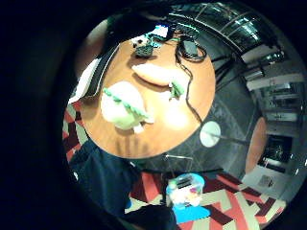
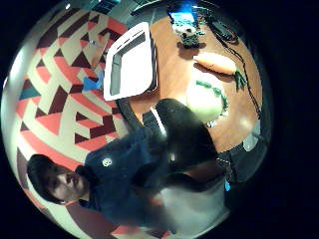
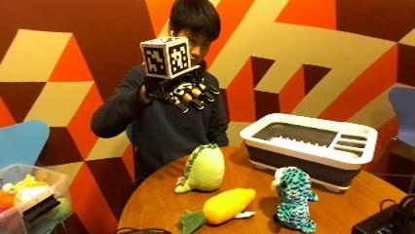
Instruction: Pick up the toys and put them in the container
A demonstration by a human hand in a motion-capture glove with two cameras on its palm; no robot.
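Observation:
In the outside view my gloved right hand (image 3: 185,92) is raised at chest height above the round table's far side, fingers spread and holding nothing. Below it on the table stands a green dinosaur plush (image 3: 202,169) (image 1: 123,105) (image 2: 205,99). In front of that plush lies an orange carrot plush (image 3: 228,205) (image 1: 153,74) (image 2: 215,62). A teal spotted plush (image 3: 293,197) (image 1: 143,47) (image 2: 188,35) stands to the carrot's right. The white and grey container (image 3: 305,163) (image 2: 112,59) sits at the table's back right with nothing visible inside.
A clear plastic bin (image 3: 29,200) (image 1: 184,189) with several toys stands on the floor at the left, next to a blue chair (image 3: 19,141). A black device with cables (image 3: 389,222) (image 1: 189,48) lies at the table's front right edge.

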